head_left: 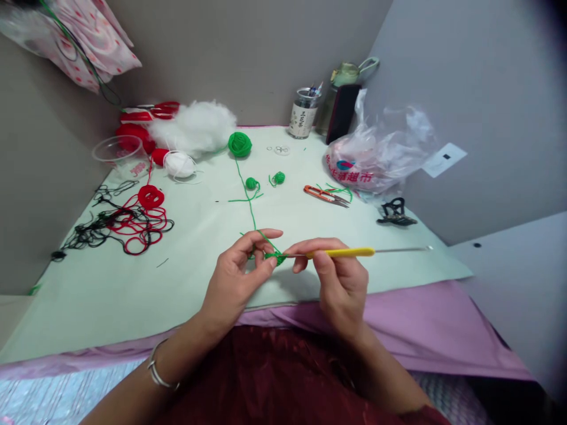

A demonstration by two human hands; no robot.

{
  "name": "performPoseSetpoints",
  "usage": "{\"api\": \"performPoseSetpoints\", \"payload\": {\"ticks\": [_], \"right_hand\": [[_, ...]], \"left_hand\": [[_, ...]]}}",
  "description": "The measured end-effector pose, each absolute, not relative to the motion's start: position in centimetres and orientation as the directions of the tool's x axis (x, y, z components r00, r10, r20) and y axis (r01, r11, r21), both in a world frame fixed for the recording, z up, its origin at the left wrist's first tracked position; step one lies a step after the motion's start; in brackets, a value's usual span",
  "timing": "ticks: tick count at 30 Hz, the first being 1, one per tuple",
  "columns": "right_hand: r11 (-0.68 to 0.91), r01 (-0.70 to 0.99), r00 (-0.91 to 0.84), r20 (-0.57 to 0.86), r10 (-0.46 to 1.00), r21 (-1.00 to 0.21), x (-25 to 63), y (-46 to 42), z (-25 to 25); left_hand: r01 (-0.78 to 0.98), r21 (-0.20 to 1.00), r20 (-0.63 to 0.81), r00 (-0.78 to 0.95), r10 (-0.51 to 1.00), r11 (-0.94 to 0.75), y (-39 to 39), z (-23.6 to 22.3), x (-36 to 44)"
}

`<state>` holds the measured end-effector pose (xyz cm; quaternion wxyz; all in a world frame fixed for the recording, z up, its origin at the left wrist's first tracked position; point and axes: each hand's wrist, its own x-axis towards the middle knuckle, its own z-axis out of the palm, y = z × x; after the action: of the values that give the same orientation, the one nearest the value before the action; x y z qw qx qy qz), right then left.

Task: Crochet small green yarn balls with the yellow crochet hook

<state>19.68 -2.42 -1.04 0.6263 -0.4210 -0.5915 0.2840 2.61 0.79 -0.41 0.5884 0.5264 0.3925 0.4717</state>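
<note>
Between the thumb and fingers of my left hand (pixel 241 268) is a small green crochet piece (pixel 280 258), partly hidden by the fingertips. A strand of green yarn (pixel 250 206) runs from it, over my left fingers, up to a green yarn ball (pixel 240 144). My right hand (pixel 341 280) is closed around the yellow handle of a crochet hook (pixel 343 253). The hook's thin metal shaft points left and its tip meets the green piece. Beyond my hands lie two small green crocheted balls (pixel 251 183) with loose tails.
Orange thread snips (pixel 328 195) lie at right near a plastic bag (pixel 376 153) and a black hair claw (pixel 396 212). Tangled red and black yarn (pixel 133 221) covers the left side. White stuffing (pixel 195 127), a pen cup (pixel 304 112) and a bottle (pixel 345 74) stand behind.
</note>
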Motion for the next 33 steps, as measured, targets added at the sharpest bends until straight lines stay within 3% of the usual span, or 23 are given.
{"api": "performPoseSetpoints", "payload": {"ticks": [2, 4, 6, 8, 11, 13, 15, 17, 20, 23, 26, 29, 31, 33], "right_hand": [[0.584, 0.307, 0.071, 0.630, 0.774, -0.752, 19.6, -2.6, -1.4], [0.677, 0.472, -0.031, 0.757, 0.652, -0.564, 19.6, -2.5, -1.9], [0.693, 0.610, -0.125, 0.817, 0.563, -0.384, 19.5, -2.5, -2.4], [0.670, 0.668, -0.155, 0.820, 0.551, -0.324, 19.5, -2.5, -2.6], [0.642, 0.527, 0.024, 0.766, 0.643, -0.556, 19.6, -2.5, -2.3], [0.598, 0.308, 0.183, 0.663, 0.726, -0.740, 19.7, -2.2, -1.8], [0.546, 0.142, 0.223, 0.564, 0.795, -0.826, 19.6, -1.9, -1.4], [0.524, 0.101, 0.171, 0.533, 0.828, -0.846, 19.5, -1.5, -1.3], [0.555, 0.200, 0.128, 0.583, 0.802, -0.807, 19.1, -1.4, -1.7], [0.627, 0.461, 0.051, 0.724, 0.688, -0.628, 19.0, -1.8, -2.4], [0.663, 0.599, -0.048, 0.807, 0.589, -0.448, 19.3, -2.1, -2.7], [0.631, 0.456, 0.097, 0.740, 0.666, -0.628, 19.6, -2.0, -2.0], [0.573, 0.273, 0.214, 0.629, 0.747, -0.773, 19.6, -1.9, -1.4], [0.545, 0.134, 0.229, 0.561, 0.796, -0.828, 19.5, -1.7, -1.0]], "left_hand": [[-0.111, 0.993, 0.066, 0.198, 0.978, -0.045, 0.5, -0.4, 2.9], [-0.137, 0.990, 0.058, 0.157, 0.986, -0.036, 0.3, -0.4, 3.2], [-0.261, 0.962, -0.028, 0.177, 0.984, 0.074, 0.3, -0.3, 3.4], [-0.396, 0.872, -0.175, 0.295, 0.939, 0.287, 0.5, -0.2, 3.4], [-0.467, 0.727, -0.312, 0.427, 0.849, 0.502, 1.1, 0.2, 3.1], [-0.480, 0.725, -0.301, 0.424, 0.854, 0.494, 1.3, 0.4, 2.9], [-0.469, 0.772, -0.245, 0.402, 0.882, 0.428, 1.3, 0.4, 2.9], [-0.444, 0.825, -0.182, 0.379, 0.907, 0.350, 1.1, 0.2, 3.1], [-0.432, 0.860, -0.133, 0.321, 0.938, 0.270, 0.8, -0.3, 3.5], [-0.466, 0.834, -0.167, 0.298, 0.940, 0.296, 0.7, -0.5, 3.8], [-0.500, 0.722, -0.279, 0.423, 0.862, 0.479, 1.0, -0.3, 3.7], [-0.529, 0.649, -0.319, 0.463, 0.827, 0.546, 1.4, 0.0, 3.4], [-0.524, 0.711, -0.286, 0.391, 0.875, 0.468, 1.5, 0.2, 3.3], [-0.464, 0.813, -0.215, 0.325, 0.921, 0.353, 1.4, 0.1, 3.3]]}}
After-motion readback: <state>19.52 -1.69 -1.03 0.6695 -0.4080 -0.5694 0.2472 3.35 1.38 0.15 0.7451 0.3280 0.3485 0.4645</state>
